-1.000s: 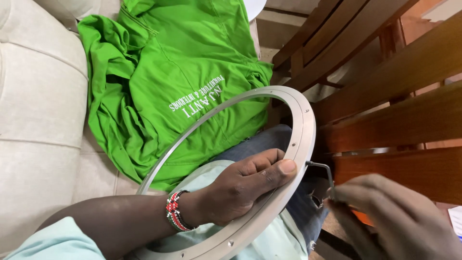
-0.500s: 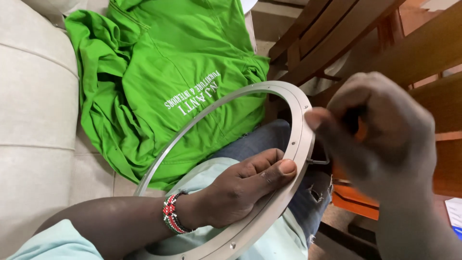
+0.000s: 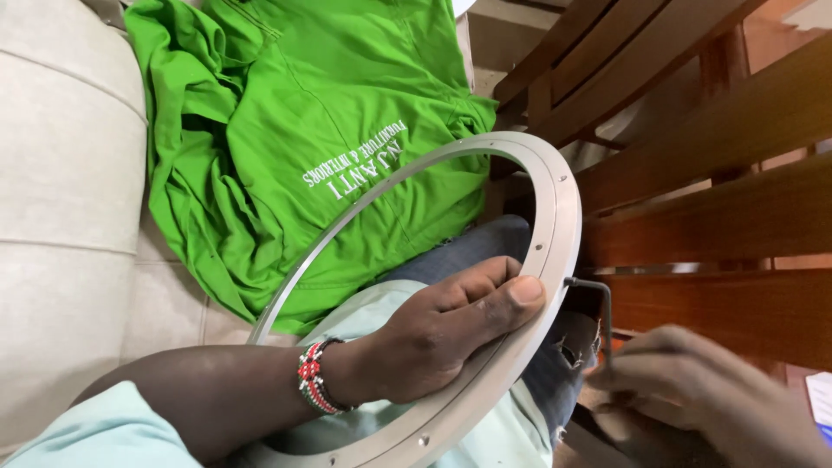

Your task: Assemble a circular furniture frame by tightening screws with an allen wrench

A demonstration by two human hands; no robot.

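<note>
A large flat metal ring (image 3: 555, 208) with small holes rests on my lap, tilted up toward the wooden slats. My left hand (image 3: 442, 334) grips the ring's inner edge, thumb pressed on its flat face; a beaded bracelet (image 3: 310, 378) is on that wrist. My right hand (image 3: 693, 399), at the lower right and blurred, holds a thin black L-shaped hex key (image 3: 602, 316). The key's short end touches the ring's outer edge near my left thumb.
A green shirt (image 3: 303, 130) with white lettering lies spread on a cream cushioned sofa (image 3: 61, 173) behind the ring. Dark wooden slats (image 3: 711, 199) of a piece of furniture run along the right side. My jeans-clad knee (image 3: 485, 243) is under the ring.
My right hand has dropped from in front of the slats to the lower right, bringing the hex key to the ring's edge. My left hand has kept its grip.
</note>
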